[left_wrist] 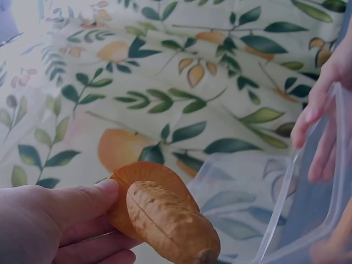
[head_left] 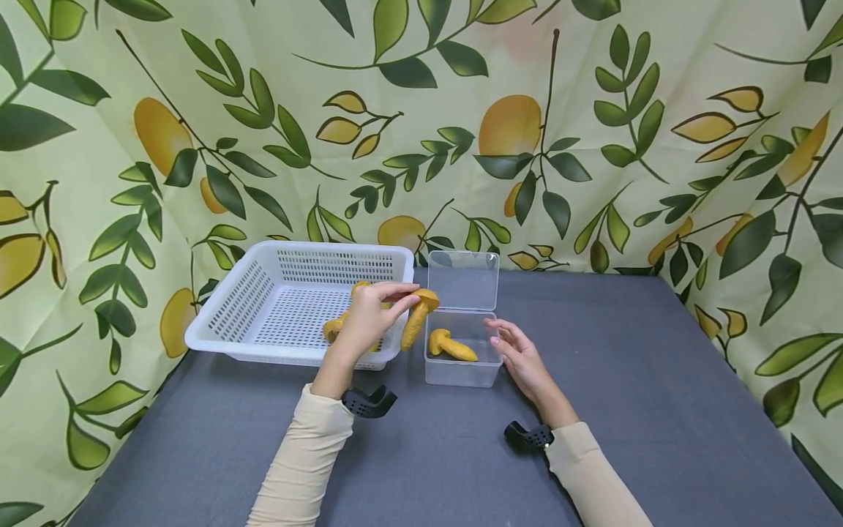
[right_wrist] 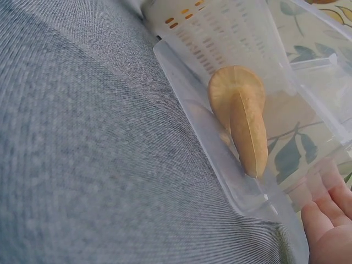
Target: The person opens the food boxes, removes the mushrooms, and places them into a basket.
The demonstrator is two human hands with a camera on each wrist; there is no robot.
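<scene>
— Between the basket (head_left: 263,293) and the clear box (head_left: 461,369), what is the left hand (head_left: 365,322) doing?

— It holds a yellow toy mushroom (head_left: 417,316) up off the table (head_left: 658,410). The thumb and fingers are curled and pinch the cap end; the stem hangs down and away from the fingertips, pointing toward the gap between basket and box. From the left wrist view the thumb (left_wrist: 82,201) lies across the edge of the cap, and the stem sticks out past the hand toward the camera.

— So the mushroom is not in the box?

— That one is not. It is in the air, just beside the box's left wall and near the basket's right rim. A second mushroom (head_left: 451,345) lies on its side inside the box, cap to the left.

— And the right hand (head_left: 516,359)?

— It rests at the right side of the box, fingers relaxed and loosely spread, fingertips at the box's wall. It holds nothing. In the right wrist view only a bit of palm shows at the corner, next to the clear wall with the second mushroom behind it.

— Is the box open?

— Yes, its lid (head_left: 463,280) stands upright at the back.

— Anything left in the basket?

— More yellow pieces (head_left: 332,327) show behind the left hand, mostly hidden; I cannot tell how many.
</scene>
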